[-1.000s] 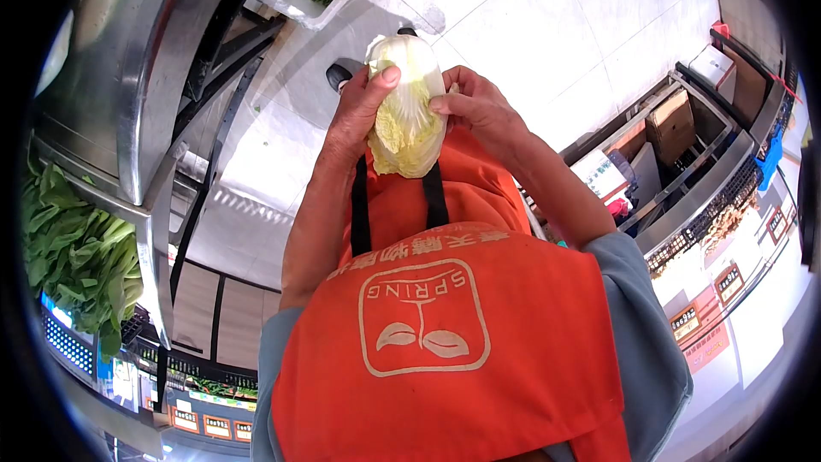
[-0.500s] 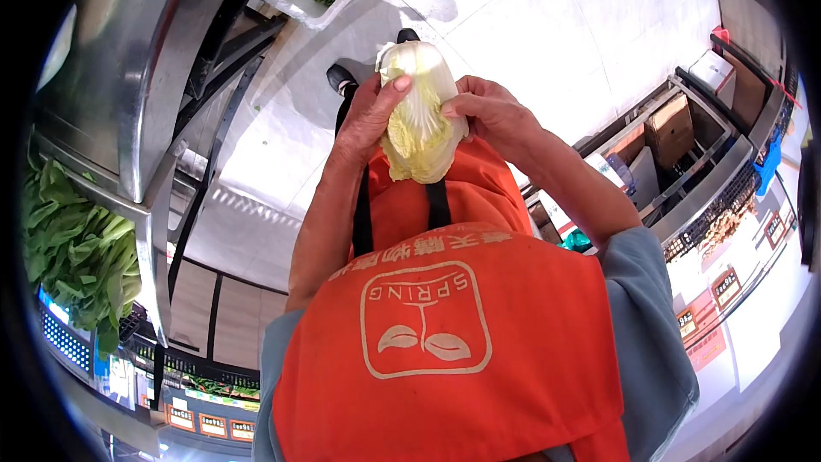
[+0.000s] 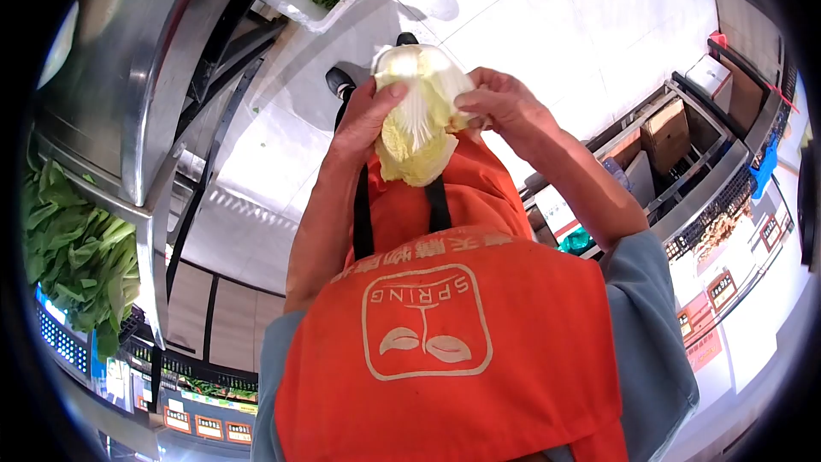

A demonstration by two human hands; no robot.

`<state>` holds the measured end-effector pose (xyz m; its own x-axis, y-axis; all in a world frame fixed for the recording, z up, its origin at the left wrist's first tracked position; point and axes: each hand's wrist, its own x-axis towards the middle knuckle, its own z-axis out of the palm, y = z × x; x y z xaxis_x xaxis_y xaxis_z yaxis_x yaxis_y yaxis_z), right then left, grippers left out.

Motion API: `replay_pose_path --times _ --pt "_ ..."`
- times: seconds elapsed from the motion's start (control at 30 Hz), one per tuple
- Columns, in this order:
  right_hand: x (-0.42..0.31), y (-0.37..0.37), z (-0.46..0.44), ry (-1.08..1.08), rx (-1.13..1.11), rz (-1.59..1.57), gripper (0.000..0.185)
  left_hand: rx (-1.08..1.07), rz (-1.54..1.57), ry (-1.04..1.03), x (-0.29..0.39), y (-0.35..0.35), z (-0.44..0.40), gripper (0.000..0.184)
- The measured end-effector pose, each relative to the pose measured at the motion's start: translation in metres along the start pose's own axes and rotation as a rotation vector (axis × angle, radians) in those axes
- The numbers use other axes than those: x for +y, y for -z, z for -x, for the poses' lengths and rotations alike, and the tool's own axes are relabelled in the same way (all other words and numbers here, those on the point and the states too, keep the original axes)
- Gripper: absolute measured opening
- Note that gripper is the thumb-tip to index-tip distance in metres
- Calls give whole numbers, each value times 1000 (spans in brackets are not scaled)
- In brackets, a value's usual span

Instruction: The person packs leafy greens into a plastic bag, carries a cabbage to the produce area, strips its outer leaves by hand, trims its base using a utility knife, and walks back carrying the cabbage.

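Observation:
A pale yellow and white napa cabbage (image 3: pixel 416 124) is held up in front of the orange apron (image 3: pixel 445 316). My left hand (image 3: pixel 368 120) grips its left side, with the thumb lying on the front leaves. On the other side my right hand (image 3: pixel 505 107) pinches the edge of an outer leaf, which stands out from the head. The fingers of my left hand behind the cabbage are hidden.
A steel counter (image 3: pixel 103 120) runs along the left, with leafy greens (image 3: pixel 81 244) below it. At the right stands a cart (image 3: pixel 684 145) holding cardboard boxes. A white bin (image 3: pixel 299 4) with greens is at the top. Black shoes show on the floor (image 3: pixel 547 26).
My right hand has moved right and outward, pulling the outer leaf away from the cabbage. The right forearm has swung out a little. My left hand keeps its hold.

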<state>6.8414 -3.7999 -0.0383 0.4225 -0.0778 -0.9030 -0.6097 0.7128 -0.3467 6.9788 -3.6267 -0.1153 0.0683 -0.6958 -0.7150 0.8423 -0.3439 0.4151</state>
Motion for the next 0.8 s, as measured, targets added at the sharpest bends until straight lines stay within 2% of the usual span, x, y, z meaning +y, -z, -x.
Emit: replay_pose_path --times 0.07,0.2,0.23,0.3,0.37,0.43,0.47,0.5,0.57,0.63,0.67,0.7,0.77,0.8 --pt "1 -9 -5 -31 -68 -112 26 -51 159 -5 0 0 -1 78" --pt "-11 4 -14 11 -187 -167 34 30 -35 -87 19 9 -1 72" --pt "-21 4 -12 -5 -115 -66 36 37 -24 -58 20 12 1 71" --pt "-31 3 -15 -72 -5 -72 36 55 3 1 21 20 6 70" --pt "-53 -3 -18 -70 40 -90 30 -31 99 31 20 29 10 75" --pt "-71 14 -40 -3 -412 -227 28 -167 172 31 23 33 21 79" --pt "-76 13 -46 -79 -267 -272 28 -236 225 221 29 36 28 87" --pt "-78 29 -71 -111 -523 -415 30 -266 301 249 18 46 31 91" --pt "-95 46 -105 100 -670 -420 34 -297 520 163 -2 48 41 95" --pt "-95 72 -182 66 -778 -598 34 -267 565 83 0 37 40 97" --pt "-111 39 -185 113 -442 -386 23 -242 534 53 -4 42 36 97" --pt "-118 -8 -174 145 -69 -310 18 -217 502 24 -9 46 33 98" --pt "-95 32 -272 272 -270 90 22 -207 310 -104 2 45 21 100" --pt "-80 28 -278 451 60 495 43 -169 308 -113 9 43 20 97"
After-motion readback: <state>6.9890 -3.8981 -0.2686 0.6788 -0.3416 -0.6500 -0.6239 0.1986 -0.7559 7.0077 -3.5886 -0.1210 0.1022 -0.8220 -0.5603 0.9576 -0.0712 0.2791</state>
